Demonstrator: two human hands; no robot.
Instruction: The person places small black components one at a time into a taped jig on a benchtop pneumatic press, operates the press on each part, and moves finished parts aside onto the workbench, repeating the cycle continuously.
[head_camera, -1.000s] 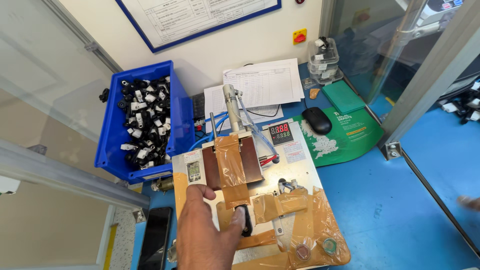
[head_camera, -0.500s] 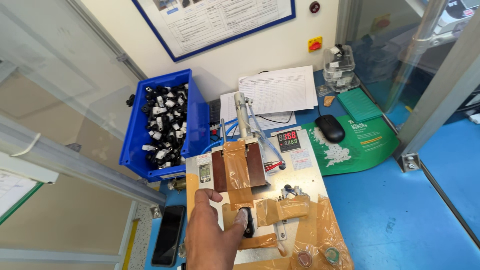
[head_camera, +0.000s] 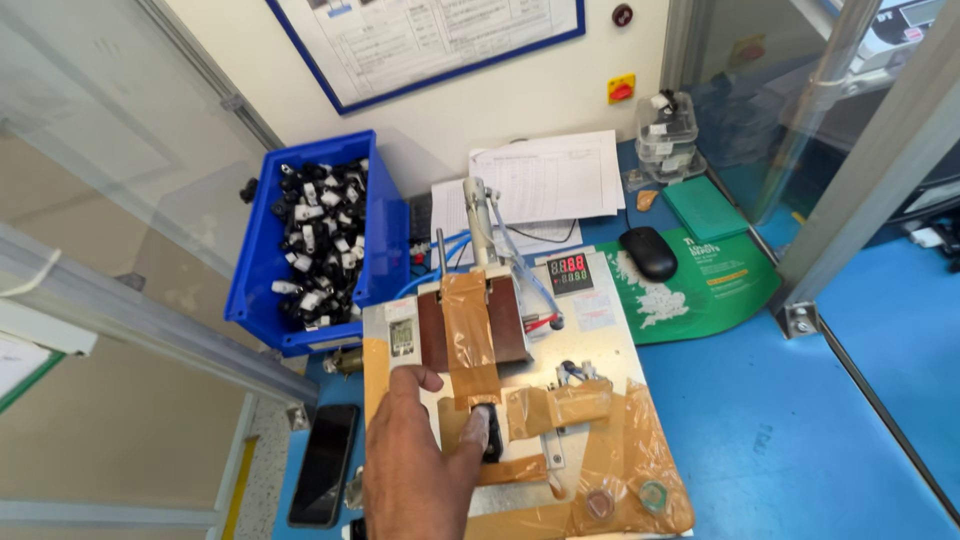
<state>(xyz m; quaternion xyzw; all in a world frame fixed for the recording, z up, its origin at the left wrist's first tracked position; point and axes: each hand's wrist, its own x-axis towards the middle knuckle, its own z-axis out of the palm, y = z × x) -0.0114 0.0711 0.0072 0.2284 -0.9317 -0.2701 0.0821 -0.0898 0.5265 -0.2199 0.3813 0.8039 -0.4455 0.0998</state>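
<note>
My left hand (head_camera: 415, 470) reaches up from the bottom edge onto a metal fixture plate (head_camera: 610, 350) patched with brown tape. Its thumb rests on a small black part (head_camera: 492, 443) seated in the middle of the plate, and the index finger curls just left of a taped brown block (head_camera: 470, 325). The other fingers are hidden under the hand. A vertical pneumatic cylinder (head_camera: 478, 215) with blue hoses rises behind the block. My right hand is out of view.
A blue bin (head_camera: 385, 245) of several black-and-white parts stands at the left. A red-digit controller (head_camera: 571, 271), a black mouse (head_camera: 648, 252) on a green mat (head_camera: 720, 285), paper sheets (head_camera: 550, 180) and a phone (head_camera: 323, 465) lie around the plate.
The view has shifted so the bench sits further right and lower. My left hand stays on the black part, the thumb pressed a little closer onto it.
</note>
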